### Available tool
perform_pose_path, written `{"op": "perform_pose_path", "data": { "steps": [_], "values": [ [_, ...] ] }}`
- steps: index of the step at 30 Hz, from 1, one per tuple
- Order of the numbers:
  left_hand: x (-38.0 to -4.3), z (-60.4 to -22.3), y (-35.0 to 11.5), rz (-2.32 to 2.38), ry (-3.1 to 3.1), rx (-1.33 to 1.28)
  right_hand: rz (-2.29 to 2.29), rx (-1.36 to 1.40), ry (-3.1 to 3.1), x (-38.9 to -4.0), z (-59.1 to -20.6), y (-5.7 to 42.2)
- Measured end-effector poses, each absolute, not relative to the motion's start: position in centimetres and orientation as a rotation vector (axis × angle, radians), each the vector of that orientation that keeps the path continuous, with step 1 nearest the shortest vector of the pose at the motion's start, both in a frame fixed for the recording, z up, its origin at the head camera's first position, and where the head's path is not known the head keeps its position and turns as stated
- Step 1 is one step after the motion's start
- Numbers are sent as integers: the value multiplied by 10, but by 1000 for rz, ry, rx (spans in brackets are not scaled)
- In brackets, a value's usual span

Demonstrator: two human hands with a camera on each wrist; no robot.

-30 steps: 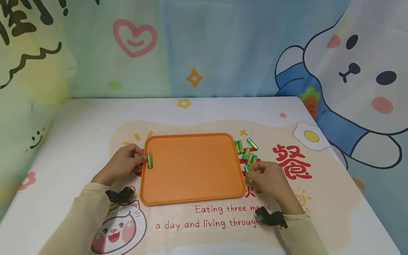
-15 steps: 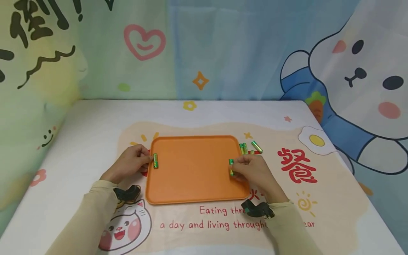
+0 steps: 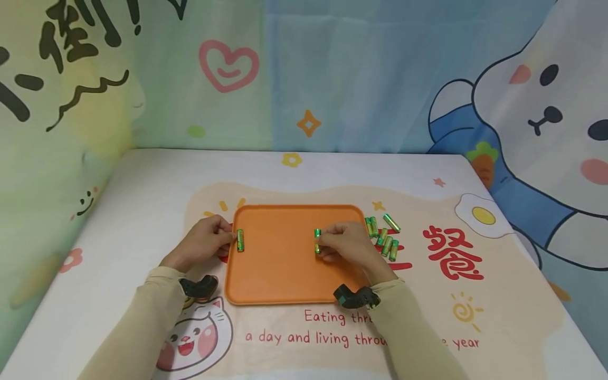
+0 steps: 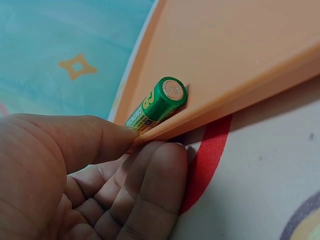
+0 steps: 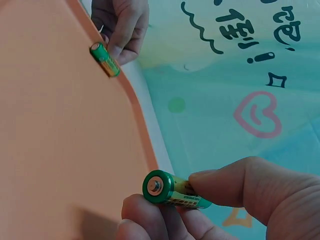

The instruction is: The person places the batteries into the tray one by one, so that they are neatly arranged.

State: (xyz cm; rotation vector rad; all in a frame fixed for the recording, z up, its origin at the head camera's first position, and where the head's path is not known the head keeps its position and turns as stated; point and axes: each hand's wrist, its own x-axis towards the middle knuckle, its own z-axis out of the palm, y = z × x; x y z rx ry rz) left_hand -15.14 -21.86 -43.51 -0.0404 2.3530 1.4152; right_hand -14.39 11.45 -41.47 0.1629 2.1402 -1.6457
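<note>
I stand in the room and I see the work at what I judge to be an early stage. The orange tray [image 3: 280, 277] lies on the worktop [image 3: 342, 171], a little below the centre of the head view. At the left side of this tray there is one green battery [image 3: 240, 240], lying along the inside of the rim; this one seems to be already placed. The left hand [image 3: 204, 243] is just there: in the left wrist view its thumb comes over the rim and touches the battery, while the fingers are bent under the edge, so the hand pinches the tray. The right hand [image 3: 349, 245] is well apart from it, over the right part of the tray, and it holds a second battery [image 5: 175, 191] firmly between thumb and fingers. This second one is on neither the rim nor, as I judge from the right wrist view, the tray floor. Outside the tray, to the right of centre in the head view, I count six loose batteries [image 3: 387, 246], some of them close together. By my estimate, these are the part not yet done.
</note>
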Motion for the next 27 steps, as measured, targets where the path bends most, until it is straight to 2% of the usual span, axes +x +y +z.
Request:
{"op": "perform_pose_path", "data": {
  "steps": [27],
  "values": [
    [-152, -436, -219, 1412, 2361, -79, -1684, 137, 2021, -166, -420, 53]
  ]
}}
